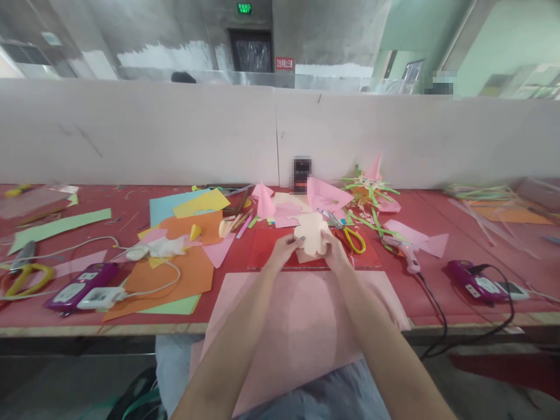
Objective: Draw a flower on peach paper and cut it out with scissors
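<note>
A cream paper flower cutout [311, 234] with scalloped edges is held up between my two hands. My left hand [286, 248] pinches its left edge, and my right hand [333, 246] grips the right edge. Beneath it lies a red board [266, 248] on the table. Yellow-handled scissors [353, 238] rest just right of my right hand. A large pink paper sheet [301, 326] hangs over the table's front edge towards my lap, under my forearms.
A pink glue gun [409, 256] and a purple power strip [476, 281] lie to the right, with cables. Orange paper [170, 280], a second power strip [83, 286] and other scissors [26, 271] are at left. A paper craft [371, 184] stands near the white partition [175, 134].
</note>
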{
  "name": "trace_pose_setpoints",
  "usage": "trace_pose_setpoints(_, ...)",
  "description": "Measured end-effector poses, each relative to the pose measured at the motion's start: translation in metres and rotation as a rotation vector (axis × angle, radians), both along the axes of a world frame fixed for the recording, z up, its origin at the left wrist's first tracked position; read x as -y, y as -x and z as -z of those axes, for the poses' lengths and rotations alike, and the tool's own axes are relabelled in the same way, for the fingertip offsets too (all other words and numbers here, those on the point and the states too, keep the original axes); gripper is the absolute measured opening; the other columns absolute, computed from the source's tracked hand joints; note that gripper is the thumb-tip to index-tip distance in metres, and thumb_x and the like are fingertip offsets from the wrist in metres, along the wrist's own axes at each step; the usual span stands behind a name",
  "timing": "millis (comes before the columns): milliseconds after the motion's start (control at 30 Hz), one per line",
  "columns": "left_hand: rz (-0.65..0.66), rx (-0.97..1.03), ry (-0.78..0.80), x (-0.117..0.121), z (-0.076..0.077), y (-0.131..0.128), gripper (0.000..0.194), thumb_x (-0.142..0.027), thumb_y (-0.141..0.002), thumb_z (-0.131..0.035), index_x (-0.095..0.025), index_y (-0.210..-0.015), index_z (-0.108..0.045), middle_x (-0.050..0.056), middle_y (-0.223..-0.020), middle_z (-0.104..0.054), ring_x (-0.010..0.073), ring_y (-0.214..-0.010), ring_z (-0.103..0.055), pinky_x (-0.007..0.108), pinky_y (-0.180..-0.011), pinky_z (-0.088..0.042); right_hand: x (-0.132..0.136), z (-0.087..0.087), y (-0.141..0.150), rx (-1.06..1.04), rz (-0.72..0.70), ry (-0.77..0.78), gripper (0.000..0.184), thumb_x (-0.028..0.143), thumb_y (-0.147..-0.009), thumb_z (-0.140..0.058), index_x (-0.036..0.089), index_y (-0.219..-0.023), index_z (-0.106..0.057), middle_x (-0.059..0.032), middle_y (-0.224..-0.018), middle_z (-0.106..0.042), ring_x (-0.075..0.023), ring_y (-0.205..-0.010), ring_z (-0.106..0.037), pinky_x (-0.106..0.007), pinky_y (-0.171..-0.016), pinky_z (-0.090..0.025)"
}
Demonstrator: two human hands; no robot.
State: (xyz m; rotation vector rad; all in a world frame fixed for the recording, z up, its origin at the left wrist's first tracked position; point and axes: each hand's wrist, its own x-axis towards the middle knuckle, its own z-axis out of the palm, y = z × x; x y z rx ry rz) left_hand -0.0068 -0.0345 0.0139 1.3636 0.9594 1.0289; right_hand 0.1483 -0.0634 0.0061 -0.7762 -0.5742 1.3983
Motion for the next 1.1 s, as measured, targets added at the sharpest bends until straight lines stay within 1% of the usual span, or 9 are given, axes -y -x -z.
trace_pose_setpoints(133, -0.012, 0.011, -0.004, 0.000, -0.001, 0.000, 0.033, -0.047, -0.060, -0.067, -0.016, -0.058, -0.057, -0.002, -0.059, -0.058, 0.0128, -0.062, -0.054, 0.026, -0.068, -0.041, 0.000, 0.002, -0.003, -0.020, -0.022, -0.013, 0.020, 0.034, -0.066, -0.066, 0.019, -0.077, -0.059, -0.0005, -0.081, -0.069, -0.0196, -0.080, -0.064, -0.027, -0.062, -0.051)
trace_pose_setpoints(333, -0.027, 0.037, 0.012, 0.000, -0.001, 0.000, 0.034, -0.049, -0.059, -0.066, -0.017, -0.058, -0.055, -0.002, -0.058, -0.058, 0.0131, -0.061, -0.055, 0.027, -0.067, -0.042, 0.000, 0.003, -0.004, 0.034, 0.024, 0.050, 0.030, 0.040, -0.066, -0.065, 0.019, -0.087, -0.061, -0.0017, -0.081, -0.069, -0.0212, -0.077, -0.064, -0.029, -0.060, -0.050)
trace_pose_setpoints(467, -0.025, 0.041, 0.018, 0.000, -0.003, 0.000, 0.035, -0.049, -0.059, -0.067, -0.016, -0.058, -0.056, -0.002, -0.058, -0.058, 0.0132, -0.061, -0.056, 0.027, -0.067, -0.043, -0.001, 0.002, -0.004, 0.058, 0.006, 0.046, 0.032, 0.043, -0.065, -0.064, 0.019, -0.086, -0.061, -0.0036, -0.083, -0.068, -0.0208, -0.075, -0.063, -0.029, -0.059, -0.049)
trace_pose_setpoints(567, -0.022, 0.034, 0.018, 0.000, -0.001, 0.000, 0.034, -0.049, -0.060, -0.066, -0.016, -0.068, -0.062, 0.001, -0.067, -0.063, 0.0147, -0.068, -0.058, 0.027, -0.070, -0.044, -0.001, 0.002, -0.002, 0.100, 0.021, 0.007, 0.029, 0.043, -0.064, -0.066, 0.018, -0.078, -0.059, -0.0021, -0.075, -0.066, -0.0181, -0.069, -0.061, -0.027, -0.058, -0.047)
trace_pose_setpoints(667, -0.036, 0.014, 0.036, -0.001, 0.003, -0.001, 0.040, -0.047, -0.059, -0.068, -0.015, -0.083, -0.066, 0.003, -0.080, -0.067, 0.0171, -0.076, -0.059, 0.028, -0.071, -0.044, 0.000, 0.002, 0.002, 0.169, 0.056, -0.045, 0.028, 0.040, -0.061, -0.070, 0.018, -0.061, -0.052, 0.0032, -0.059, -0.058, -0.0118, -0.056, -0.055, -0.024, -0.054, -0.044)
trace_pose_setpoints(767, -0.079, -0.020, 0.066, -0.002, 0.007, 0.000, 0.042, -0.045, -0.055, -0.072, -0.013, -0.082, -0.066, 0.005, -0.081, -0.067, 0.0188, -0.074, -0.059, 0.028, -0.067, -0.044, 0.001, 0.003, 0.006, 0.211, 0.040, -0.060, 0.035, 0.037, -0.058, -0.073, 0.018, -0.052, -0.045, 0.0069, -0.048, -0.048, -0.0071, -0.046, -0.045, -0.020, -0.048, -0.039)
trace_pose_setpoints(900, -0.115, -0.056, 0.095, -0.001, 0.006, 0.001, 0.039, -0.043, -0.050, -0.075, -0.014, -0.074, -0.066, 0.005, -0.076, -0.067, 0.0201, -0.073, -0.059, 0.028, -0.061, -0.044, 0.001, 0.005, 0.008, 0.256, 0.008, -0.062, 0.028, 0.037, -0.057, -0.074, 0.017, -0.062, -0.056, 0.0046, -0.056, -0.057, -0.0095, -0.052, -0.052, -0.021, -0.051, -0.041)
trace_pose_setpoints(1000, -0.094, -0.055, 0.100, 0.002, 0.002, 0.002, 0.038, -0.041, -0.050, -0.075, -0.014, -0.075, -0.066, 0.006, -0.077, -0.067, 0.0206, -0.075, -0.060, 0.028, -0.063, -0.044, 0.001, 0.005, 0.009, 0.270, -0.002, -0.064, 0.031, 0.038, -0.056, -0.074, 0.016, -0.075, -0.063, 0.0005, -0.067, -0.064, -0.0140, -0.062, -0.059, -0.025, -0.059, -0.046)
trace_pose_setpoints(1100, -0.064, -0.034, 0.100, 0.002, 0.002, 0.002, 0.039, -0.042, -0.052, -0.075, -0.014, -0.078, -0.067, 0.006, -0.080, -0.068, 0.0202, -0.075, -0.060, 0.028, -0.065, -0.045, 0.001, 0.004, 0.009, 0.265, -0.009, -0.056, 0.032, 0.038, -0.057, -0.073, 0.016, -0.079, -0.064, -0.0016, -0.071, -0.067, -0.0166, -0.067, -0.061, -0.027, -0.063, -0.048)
